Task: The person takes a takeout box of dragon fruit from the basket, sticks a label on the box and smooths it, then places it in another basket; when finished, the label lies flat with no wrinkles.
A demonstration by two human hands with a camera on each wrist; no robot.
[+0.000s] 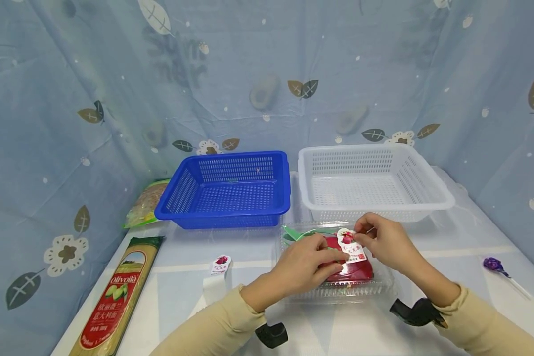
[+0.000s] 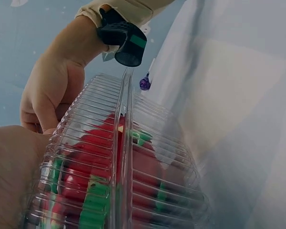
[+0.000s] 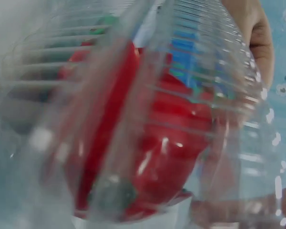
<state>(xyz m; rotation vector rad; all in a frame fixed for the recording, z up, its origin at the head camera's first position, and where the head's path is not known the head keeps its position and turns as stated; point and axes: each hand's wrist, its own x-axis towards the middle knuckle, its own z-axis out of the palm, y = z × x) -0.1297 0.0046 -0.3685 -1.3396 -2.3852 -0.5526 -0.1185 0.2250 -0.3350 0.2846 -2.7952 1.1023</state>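
A clear hinged plastic box [image 1: 382, 287] lies in front of me with a red dragon fruit [image 1: 360, 271] with green tips inside. Over its lid is a white sticker label [image 1: 357, 253] printed with dragon fruit and red lettering. My right hand [image 1: 384, 242] pinches the label's upper right edge between thumb and index finger. From the left, my left hand [image 1: 304, 264] reaches over the lid, its extended fingertips at the label's lower left edge. In the left wrist view, the ribbed box side [image 2: 93, 143] fills the middle; the right wrist view is blurred by the box [image 3: 248, 157].
A blue basket [image 1: 231, 221] and a white basket [image 1: 365, 215] stand behind the box. At left lie a spaghetti pack [image 1: 115, 301], a bag of brown food [image 1: 147, 202] and a strip with another label [image 1: 220, 264]. A purple lollipop [image 1: 494, 265] lies at right.
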